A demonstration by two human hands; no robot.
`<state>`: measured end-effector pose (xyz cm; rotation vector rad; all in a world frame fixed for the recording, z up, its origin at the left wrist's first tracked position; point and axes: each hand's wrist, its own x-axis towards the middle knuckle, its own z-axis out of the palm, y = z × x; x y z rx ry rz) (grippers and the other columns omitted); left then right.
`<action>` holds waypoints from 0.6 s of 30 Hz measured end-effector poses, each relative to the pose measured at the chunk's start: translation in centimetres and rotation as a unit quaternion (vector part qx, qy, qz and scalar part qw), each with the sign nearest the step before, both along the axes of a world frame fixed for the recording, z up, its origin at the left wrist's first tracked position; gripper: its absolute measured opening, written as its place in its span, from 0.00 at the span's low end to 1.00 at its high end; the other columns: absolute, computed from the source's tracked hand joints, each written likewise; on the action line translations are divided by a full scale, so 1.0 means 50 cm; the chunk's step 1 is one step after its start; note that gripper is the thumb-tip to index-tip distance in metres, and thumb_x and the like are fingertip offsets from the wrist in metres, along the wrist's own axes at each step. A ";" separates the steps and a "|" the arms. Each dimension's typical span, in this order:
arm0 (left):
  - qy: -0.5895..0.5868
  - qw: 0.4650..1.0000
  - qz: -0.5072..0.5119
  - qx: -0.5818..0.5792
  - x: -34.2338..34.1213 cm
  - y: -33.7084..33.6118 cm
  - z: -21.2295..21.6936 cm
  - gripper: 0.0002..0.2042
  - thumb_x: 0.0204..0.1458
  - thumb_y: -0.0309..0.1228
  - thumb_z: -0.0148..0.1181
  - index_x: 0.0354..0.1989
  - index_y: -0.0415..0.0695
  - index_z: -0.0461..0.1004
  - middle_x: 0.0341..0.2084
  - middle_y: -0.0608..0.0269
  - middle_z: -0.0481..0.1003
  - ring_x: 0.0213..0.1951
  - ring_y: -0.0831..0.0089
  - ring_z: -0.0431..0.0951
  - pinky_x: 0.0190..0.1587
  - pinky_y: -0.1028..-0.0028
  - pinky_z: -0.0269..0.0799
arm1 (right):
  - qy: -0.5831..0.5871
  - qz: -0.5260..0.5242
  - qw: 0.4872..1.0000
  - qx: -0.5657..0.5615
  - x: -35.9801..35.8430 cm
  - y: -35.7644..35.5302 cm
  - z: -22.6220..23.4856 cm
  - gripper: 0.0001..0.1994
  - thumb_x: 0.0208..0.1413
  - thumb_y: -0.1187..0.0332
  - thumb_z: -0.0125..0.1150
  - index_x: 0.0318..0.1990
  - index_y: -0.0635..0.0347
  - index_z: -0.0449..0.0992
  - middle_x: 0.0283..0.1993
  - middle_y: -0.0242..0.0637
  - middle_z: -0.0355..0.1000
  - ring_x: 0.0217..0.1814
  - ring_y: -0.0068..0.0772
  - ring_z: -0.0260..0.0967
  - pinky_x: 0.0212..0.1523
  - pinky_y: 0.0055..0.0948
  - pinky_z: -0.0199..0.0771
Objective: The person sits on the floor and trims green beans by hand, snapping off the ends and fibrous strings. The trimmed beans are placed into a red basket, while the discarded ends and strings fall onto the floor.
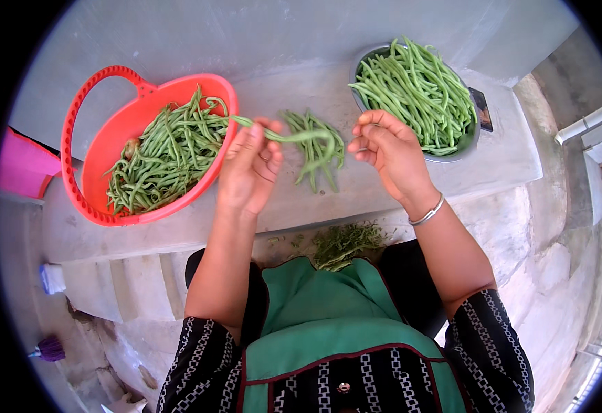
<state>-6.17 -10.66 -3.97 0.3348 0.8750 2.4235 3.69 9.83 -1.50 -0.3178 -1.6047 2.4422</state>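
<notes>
Between thumb and fingers, my left hand [247, 168] grips a green bean [299, 136] whose curved end reaches right over the ledge. My right hand [396, 148], wearing a silver bangle, is raised apart from that bean. Its thumb and fingertips are pinched together; anything between them is too small to make out. Behind and below the held bean lies a small loose pile of green beans [314, 162]. A red plastic basket [93, 180] at the left holds many thin green beans [170, 155]. Past my right hand, a grey bowl [452, 157] is heaped with long green beans [418, 96].
All of these rest on a grey concrete ledge [273, 213] against a wall. A dark flat object [481, 110] lies beside the bowl. Plant trimmings [345, 244] are on the ground below the ledge's near edge. Something pink [29, 165] stands at the far left.
</notes>
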 end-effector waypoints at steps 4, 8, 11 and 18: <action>-0.015 0.996 0.055 0.065 -0.014 -0.020 0.002 0.09 0.59 0.32 0.52 0.45 0.44 0.69 0.39 0.63 0.75 0.34 0.81 0.75 0.37 0.80 0.76 | -0.087 0.113 0.985 -0.100 0.012 -0.015 -0.045 0.11 0.61 0.64 0.50 0.43 0.62 0.72 0.36 0.30 0.69 0.34 0.19 0.69 0.33 0.19 0.71; 0.008 0.996 0.062 0.070 0.001 -0.001 0.002 0.08 0.59 0.31 0.51 0.45 0.43 0.69 0.40 0.62 0.74 0.35 0.79 0.76 0.38 0.78 0.76 | -0.116 0.168 0.966 -0.159 0.013 -0.096 -0.035 0.15 0.60 0.60 0.53 0.46 0.62 0.73 0.35 0.29 0.69 0.31 0.19 0.67 0.32 0.18 0.71; 0.028 0.998 0.048 0.040 0.020 0.007 -0.005 0.09 0.59 0.30 0.52 0.46 0.43 0.69 0.42 0.61 0.74 0.35 0.78 0.76 0.38 0.78 0.77 | -0.080 0.154 0.970 -0.168 0.007 -0.104 -0.041 0.14 0.59 0.60 0.55 0.43 0.62 0.73 0.31 0.26 0.68 0.29 0.18 0.66 0.30 0.19 0.69; 0.160 0.911 0.179 -0.337 -0.005 -0.046 0.016 0.15 0.57 0.31 0.54 0.52 0.42 0.68 0.47 0.61 0.72 0.37 0.80 0.75 0.40 0.80 0.71 | 0.020 -0.001 0.878 0.478 -0.012 0.002 -0.035 0.08 0.55 0.66 0.57 0.29 0.61 0.71 0.25 0.36 0.67 0.24 0.34 0.65 0.26 0.33 0.66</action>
